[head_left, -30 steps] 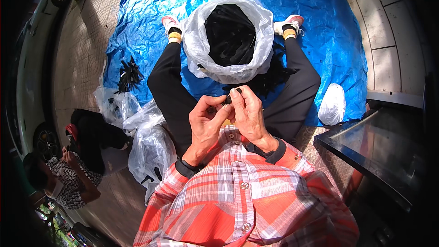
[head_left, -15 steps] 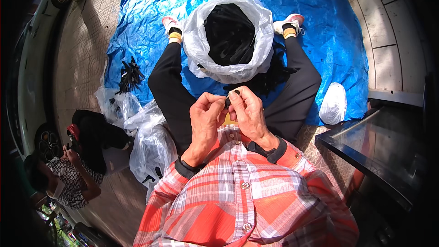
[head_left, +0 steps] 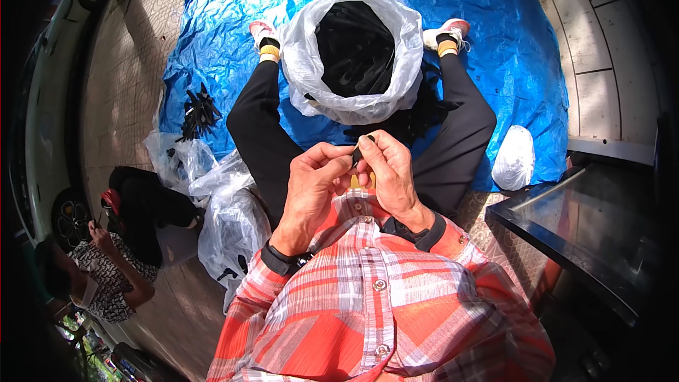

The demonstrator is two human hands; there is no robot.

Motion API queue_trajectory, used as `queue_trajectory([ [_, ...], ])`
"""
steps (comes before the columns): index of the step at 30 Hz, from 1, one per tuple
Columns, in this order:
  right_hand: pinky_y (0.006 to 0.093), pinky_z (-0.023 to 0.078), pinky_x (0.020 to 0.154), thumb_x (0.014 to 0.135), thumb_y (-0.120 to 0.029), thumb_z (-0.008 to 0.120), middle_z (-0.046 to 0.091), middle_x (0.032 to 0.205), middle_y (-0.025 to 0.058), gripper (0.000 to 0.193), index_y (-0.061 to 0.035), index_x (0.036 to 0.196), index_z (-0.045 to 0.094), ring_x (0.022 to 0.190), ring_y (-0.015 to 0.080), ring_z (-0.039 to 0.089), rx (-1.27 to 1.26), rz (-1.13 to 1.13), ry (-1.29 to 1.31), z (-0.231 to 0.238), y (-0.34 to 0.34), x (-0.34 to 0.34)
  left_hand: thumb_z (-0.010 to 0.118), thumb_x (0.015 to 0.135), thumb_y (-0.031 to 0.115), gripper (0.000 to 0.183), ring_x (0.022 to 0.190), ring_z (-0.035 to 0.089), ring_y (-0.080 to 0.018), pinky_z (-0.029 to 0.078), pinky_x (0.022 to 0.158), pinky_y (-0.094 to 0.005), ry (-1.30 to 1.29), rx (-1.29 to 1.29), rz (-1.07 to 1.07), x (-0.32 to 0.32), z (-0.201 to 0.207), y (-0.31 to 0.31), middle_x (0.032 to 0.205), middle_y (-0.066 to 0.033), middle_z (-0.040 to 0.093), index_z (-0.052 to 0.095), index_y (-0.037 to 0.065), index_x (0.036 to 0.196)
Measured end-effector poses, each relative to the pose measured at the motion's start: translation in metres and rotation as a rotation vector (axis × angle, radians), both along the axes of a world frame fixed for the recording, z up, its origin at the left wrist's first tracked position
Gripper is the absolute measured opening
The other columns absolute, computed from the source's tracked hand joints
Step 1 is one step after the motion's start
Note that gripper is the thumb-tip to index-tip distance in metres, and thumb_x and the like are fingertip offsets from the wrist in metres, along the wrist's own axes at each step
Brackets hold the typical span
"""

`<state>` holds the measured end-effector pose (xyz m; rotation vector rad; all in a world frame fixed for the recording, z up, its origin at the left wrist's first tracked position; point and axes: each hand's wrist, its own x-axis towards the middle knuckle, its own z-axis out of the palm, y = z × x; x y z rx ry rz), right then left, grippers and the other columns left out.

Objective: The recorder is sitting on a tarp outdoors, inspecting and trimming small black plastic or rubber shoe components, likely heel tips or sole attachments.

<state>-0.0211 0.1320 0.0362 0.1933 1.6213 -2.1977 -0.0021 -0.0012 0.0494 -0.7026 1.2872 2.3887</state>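
Observation:
Close in front of my shirt, both hands meet around a small, dark strip-like piece [head_left: 358,155]. My left hand [head_left: 309,187] is closed, thumb and fingertips pinching the piece from the left. My right hand [head_left: 394,177] pinches it from the other side, its thumb on top; the fingers cover most of the piece, so its exact kind cannot be made out. Just beyond, between my outstretched legs, stands a white plastic bag [head_left: 300,74] with its rim turned out, full of similar-looking black pieces [head_left: 355,49]. More black pieces [head_left: 404,126] lie loose against its near right side.
A blue tarp [head_left: 219,35] lies beneath. On it are a black bundle [head_left: 199,112] at left and a filled white bag [head_left: 514,159] at right. Clear plastic bags [head_left: 230,223] sit beside my left leg. A dark glossy table [head_left: 573,230] stands right; another person [head_left: 117,269] sits left.
My left hand has shifted slightly left and its fingers have re-set on the piece. The right hand stays nearly in place. The other person's hand has moved a little.

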Motion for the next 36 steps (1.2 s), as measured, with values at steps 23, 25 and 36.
queue_trajectory([
  [23,0.0187,0.038,0.045,0.09,-0.023,0.052,0.051,0.06,-0.0003,0.023,-0.0036,0.078,0.052,0.05,0.004,0.047,0.129,-0.027,0.103,0.001,0.001,0.003,0.062,0.078,0.001,0.009,0.055,0.051,-0.004,0.036,0.048,-0.0167,0.027,-0.163,-0.055,-0.001,0.007,-0.001,0.068,-0.0005,0.059,0.061,-0.001,0.087],
  [25,0.0197,0.038,0.045,0.09,-0.019,0.052,0.051,0.059,0.0011,0.021,-0.0027,0.078,0.051,0.049,0.0046,0.047,0.189,-0.017,0.196,-0.001,0.0,0.004,0.062,0.078,0.001,0.01,0.055,0.051,-0.0041,0.037,0.048,-0.017,0.041,-0.22,-0.11,0.0,0.002,-0.004,0.068,-0.0005,0.059,0.06,-0.002,0.087],
  [36,0.0336,0.043,0.047,0.074,-0.001,0.062,0.05,0.064,0.0095,0.01,0.0024,0.076,0.052,0.054,0.024,0.054,0.677,0.025,1.143,0.005,0.005,0.005,0.064,0.075,0.001,0.011,0.054,0.051,-0.005,0.039,0.049,-0.0176,0.062,-0.284,-0.121,0.005,0.004,-0.003,0.066,-0.0013,0.058,0.062,-0.002,0.086],
])
